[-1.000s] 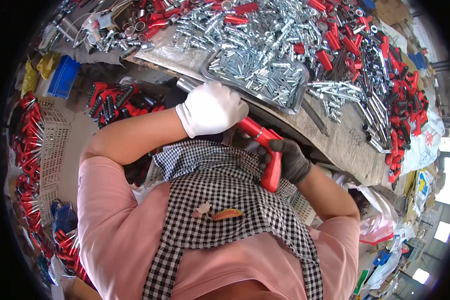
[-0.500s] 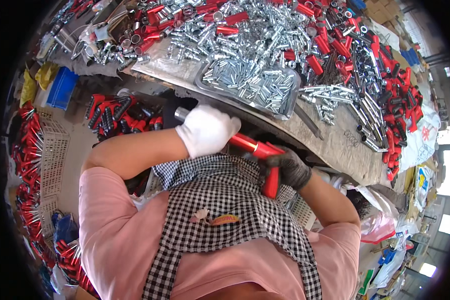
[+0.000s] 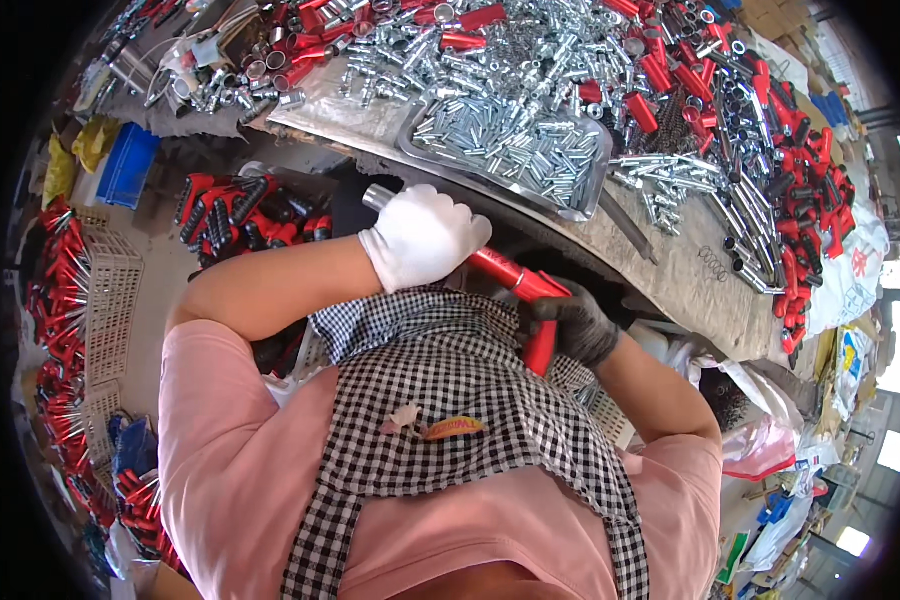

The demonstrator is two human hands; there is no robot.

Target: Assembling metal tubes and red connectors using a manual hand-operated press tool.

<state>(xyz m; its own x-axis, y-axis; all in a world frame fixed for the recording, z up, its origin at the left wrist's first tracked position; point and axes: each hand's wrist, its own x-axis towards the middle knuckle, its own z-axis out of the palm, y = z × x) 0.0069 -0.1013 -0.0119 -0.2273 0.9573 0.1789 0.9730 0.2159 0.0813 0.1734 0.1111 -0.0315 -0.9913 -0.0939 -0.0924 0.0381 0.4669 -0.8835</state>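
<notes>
My left hand [image 3: 425, 238], in a white glove, is closed around the barrel of a red pistol-shaped tool [image 3: 498, 268]. A silver tube end [image 3: 377, 197] sticks out past this glove on the left. My right hand [image 3: 582, 326], in a dark grey glove, grips the tool where barrel and handle meet. The red handle [image 3: 540, 346] points down toward my checked apron [image 3: 440, 400]. The gloves cover much of the tool, which slants in front of my waist, just off the bench's near edge.
On the wooden bench [image 3: 705, 300], a clear tray [image 3: 604, 165] holds short metal pins. Silver fittings [image 3: 400, 70] and red tubes [image 3: 640, 112] are heaped behind it. A dark bar [image 3: 628, 228] lies beside the tray. Red-and-black handles [image 3: 228, 212] sit below left, near a crate [image 3: 112, 310] of red parts.
Both hands and the tool have risen slightly in the view. The shiny gold-coloured line at the joint between barrel and body no longer shows. Both hands keep their grip.
</notes>
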